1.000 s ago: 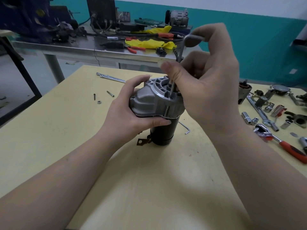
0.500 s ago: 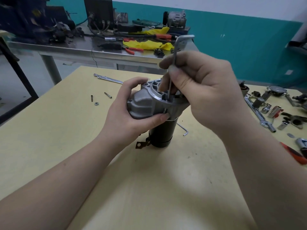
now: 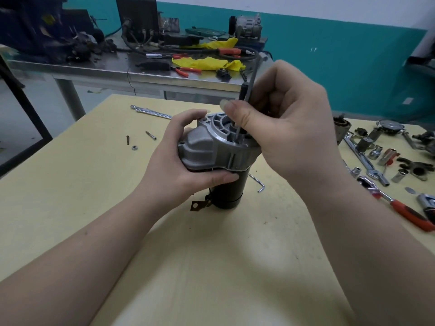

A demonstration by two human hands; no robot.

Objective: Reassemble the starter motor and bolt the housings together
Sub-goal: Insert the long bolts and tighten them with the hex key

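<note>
Evidently I had the starter motor [image 3: 220, 161] standing upright near the middle of the desk [image 3: 70, 184], black cylindrical body down, grey aluminium housing [image 3: 211, 147] on top. My left hand [image 3: 186, 165] was clasped around the housing's left flank, thumb hooked over the upper rim and fingertips curled under its lower edge, pinning it against the body. My right hand [image 3: 287, 128] sat just to the right of the housing and slightly above it, clenched on a hex key [image 3: 244, 109].

What mattered was the line of that key. Its long shank ran nearly vertical, dropping from my fingers into a recess on the housing's top face, roughly parallel to the motor's own long axis. The short arm poked out above my knuckles. The tip itself was hidden in the recess, so I could not tell whether it was seated in a bolt head.

I judged the next turn would need the shank kept true to that axis, since any lean could let it slip out.

Two loose screws [image 3: 141, 137] and a nut [image 3: 134, 148] lay well apart toward the desk's far left edge; a second hex key [image 3: 257, 184] rested just right of the motor's base.
</note>
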